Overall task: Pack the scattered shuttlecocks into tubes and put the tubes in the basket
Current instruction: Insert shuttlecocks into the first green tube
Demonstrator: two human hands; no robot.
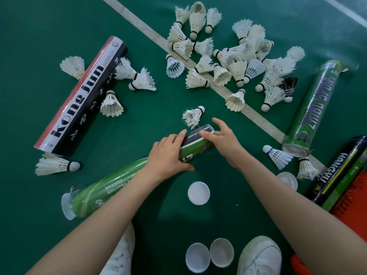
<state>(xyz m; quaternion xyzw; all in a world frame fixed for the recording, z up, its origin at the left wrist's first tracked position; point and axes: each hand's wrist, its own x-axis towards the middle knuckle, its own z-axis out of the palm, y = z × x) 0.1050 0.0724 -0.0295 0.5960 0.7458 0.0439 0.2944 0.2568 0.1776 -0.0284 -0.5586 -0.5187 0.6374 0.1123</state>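
Two round white plastic caps [197, 257] lie between white shoes [260, 257]. Farther out, the left hand [168, 153] wraps over a long green cardboard tube [119, 177] lying on the green court floor [39, 26]. The right hand [224, 139] pinches its dark open end. A tattered white feather shuttlecock [193, 116] lies just beyond, with a scattered heap of white shuttlecocks [238, 62] farther off.

Green sports flooring [29, 26] crossed by a white boundary line [139, 22], with shuttlecocks [238, 72] lying scattered, is indicating a badminton court.
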